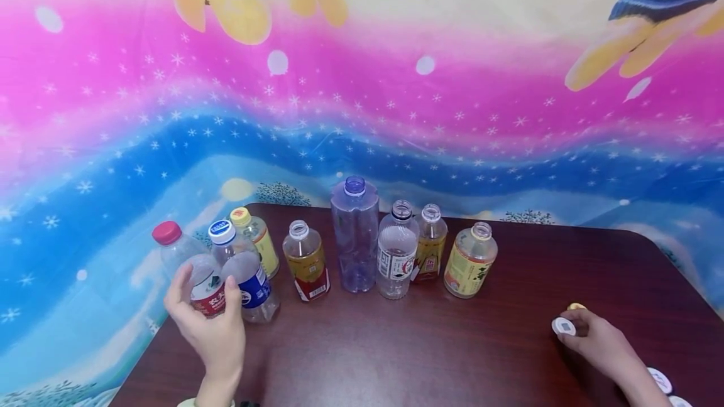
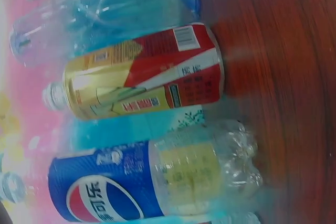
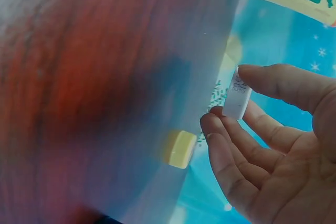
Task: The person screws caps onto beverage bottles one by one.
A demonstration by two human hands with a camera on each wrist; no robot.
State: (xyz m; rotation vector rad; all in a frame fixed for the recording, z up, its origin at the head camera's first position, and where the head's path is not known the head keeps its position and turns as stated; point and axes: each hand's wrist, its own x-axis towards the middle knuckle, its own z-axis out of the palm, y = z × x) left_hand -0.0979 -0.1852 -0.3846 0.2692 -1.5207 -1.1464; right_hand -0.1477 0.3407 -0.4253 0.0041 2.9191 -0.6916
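Observation:
My right hand [image 1: 605, 343] pinches a white bottle cap [image 3: 239, 95] between thumb and fingers, low over the right side of the table. Just beyond its fingers sits a yellow cap [image 3: 182, 149]. On the left, my left hand [image 1: 209, 338] is raised with fingers spread and curved, holding nothing. It overlaps the red-capped bottle [image 1: 176, 250] in the head view and does not show in the left wrist view. Beside that bottle stand a blue-labelled cola bottle [image 1: 256, 291] with a white and blue cap and a yellow-capped bottle [image 1: 266, 245].
Uncapped bottles stand in a row: a red and gold one [image 1: 308, 265], a tall purple one [image 1: 355, 237], a white-labelled one [image 1: 397, 264], a gold-labelled one [image 1: 432, 249] and a yellow-labelled one [image 1: 468, 262]. White caps [image 1: 660, 380] lie by my right forearm. A patterned cloth [image 1: 362, 80] hangs behind the table.

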